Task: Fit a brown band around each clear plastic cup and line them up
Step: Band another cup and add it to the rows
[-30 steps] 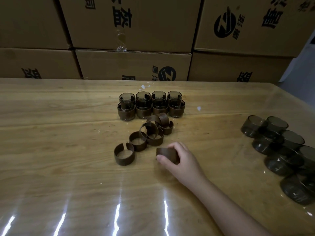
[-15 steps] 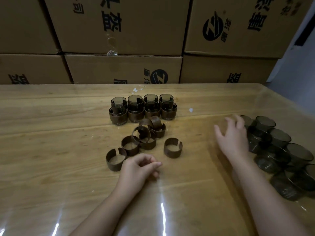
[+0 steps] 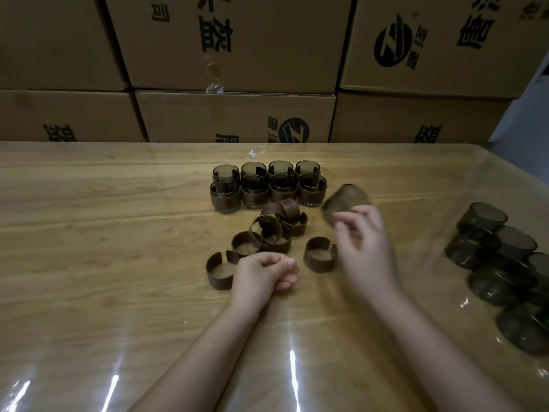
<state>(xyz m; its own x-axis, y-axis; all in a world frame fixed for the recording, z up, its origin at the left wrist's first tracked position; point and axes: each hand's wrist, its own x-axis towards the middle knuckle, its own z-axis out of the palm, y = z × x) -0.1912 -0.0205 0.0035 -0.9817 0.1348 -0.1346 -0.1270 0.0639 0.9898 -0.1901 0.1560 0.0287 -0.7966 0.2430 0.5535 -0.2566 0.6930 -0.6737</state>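
Now right hand (image 3: 367,248) fingers grip a blurred smoky clear plastic cup (image 3: 346,200) above the wooden table (image 3: 89,233); left hand (image 3: 263,272) fingers curled, empty, beside brown split band (image 3: 221,270).

Count: banded cups (image 3: 312,193) 8, in 2 rows of 4. Loose bands (image 3: 319,263) about 8: 3 lie apart, the rest overlap in a pile, so not exact. Bare cups (image 3: 481,218) at least 6 in the heap on the right, which overlaps and runs off frame. Plus 1 held cup (image 3: 346,199) in the right hand (image 3: 368,251). Hands 2, counting the left hand (image 3: 261,273). Cardboard boxes (image 3: 237,40) 6. Table (image 3: 89,218) 1.
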